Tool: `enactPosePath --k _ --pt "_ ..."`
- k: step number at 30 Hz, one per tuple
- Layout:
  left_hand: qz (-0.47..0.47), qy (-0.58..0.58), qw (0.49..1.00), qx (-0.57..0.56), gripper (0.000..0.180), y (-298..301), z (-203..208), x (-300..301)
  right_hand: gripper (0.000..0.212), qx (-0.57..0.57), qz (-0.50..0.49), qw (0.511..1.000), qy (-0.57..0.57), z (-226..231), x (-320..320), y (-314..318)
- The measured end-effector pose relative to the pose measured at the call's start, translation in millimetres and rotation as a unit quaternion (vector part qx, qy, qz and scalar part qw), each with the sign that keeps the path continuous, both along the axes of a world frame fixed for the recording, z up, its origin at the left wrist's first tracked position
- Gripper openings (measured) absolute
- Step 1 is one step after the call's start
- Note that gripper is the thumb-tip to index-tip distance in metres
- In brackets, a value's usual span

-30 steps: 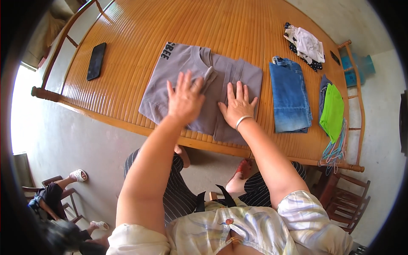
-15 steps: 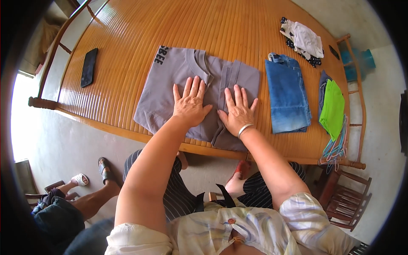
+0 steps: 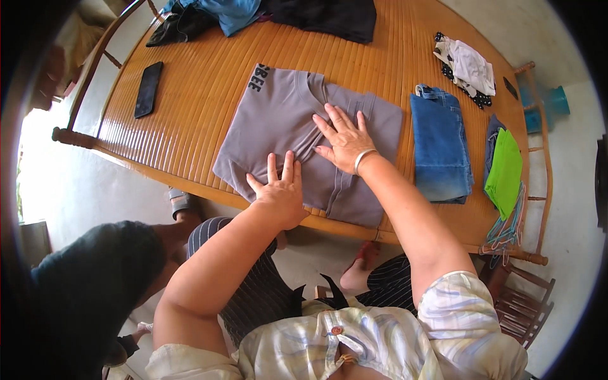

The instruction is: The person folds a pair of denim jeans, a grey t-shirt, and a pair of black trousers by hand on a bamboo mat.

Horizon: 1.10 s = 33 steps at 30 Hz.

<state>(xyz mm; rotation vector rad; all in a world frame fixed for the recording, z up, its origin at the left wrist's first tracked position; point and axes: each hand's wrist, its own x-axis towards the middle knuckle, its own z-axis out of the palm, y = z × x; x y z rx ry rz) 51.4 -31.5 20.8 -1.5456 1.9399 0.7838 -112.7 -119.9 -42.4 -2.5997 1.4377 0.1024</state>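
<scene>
A grey shirt (image 3: pixel 259 130), partly folded, lies on the slatted bamboo surface (image 3: pixel 183 95) right in front of me. Dark printing marks its far left corner, and its right part is doubled over. My left hand (image 3: pixel 278 195) presses on the near edge of the cloth with its fingers apart. Farther up and to the right, my right hand (image 3: pixel 345 140), with a bangle at the wrist, rests spread on the shirt below the collar. To the right of the shirt lies a folded pair of blue jeans (image 3: pixel 441 145).
A black phone (image 3: pixel 148 90) lies on the left. Dark and blue clothes (image 3: pixel 316 16) are at the far edge. On the right are white and dotted clothing (image 3: pixel 468 66), a bright green cloth (image 3: pixel 505 174) and hangers (image 3: pixel 503 234). Another person's leg (image 3: pixel 101 266) shows at lower left.
My left hand has slid nearer to the shirt's front edge; my right hand has moved up and left across it. More clothes show at the far edge, and the other person has come closer.
</scene>
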Motion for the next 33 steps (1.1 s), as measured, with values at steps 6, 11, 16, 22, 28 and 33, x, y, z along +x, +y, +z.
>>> enactPosePath --k 6,11,16,22,28,33 --pt "0.028 0.045 0.998 -0.022 0.093 -5.8 6.7 1.4 0.055 -0.011 0.0 0.999 -0.047 5.9 6.1 -2.9" --pt "0.061 0.089 0.994 -0.008 0.096 -9.3 5.1 -12.9 0.048 -0.03 0.092 0.987 -0.129 -1.8 37.3 -1.0" --pt "0.0 0.081 0.996 0.047 0.089 -16.0 8.7 -12.6 0.057 -0.021 0.108 0.994 -0.026 -6.7 21.3 -10.9" --pt "0.034 0.165 0.986 -0.004 0.074 -17.7 -7.6 -4.5 0.059 -0.041 0.07 0.991 -0.105 3.7 -1.5 -30.1" --pt "-0.024 0.255 0.935 -0.244 0.067 -5.4 -4.3 -21.3 0.059 -0.107 -0.134 0.984 -0.044 -16.0 -67.7 -6.2" --pt "-0.155 0.244 0.948 -0.133 0.072 23.2 -22.6 -49.2 0.062 -0.035 -0.189 0.98 0.047 -12.1 -58.4 0.8"
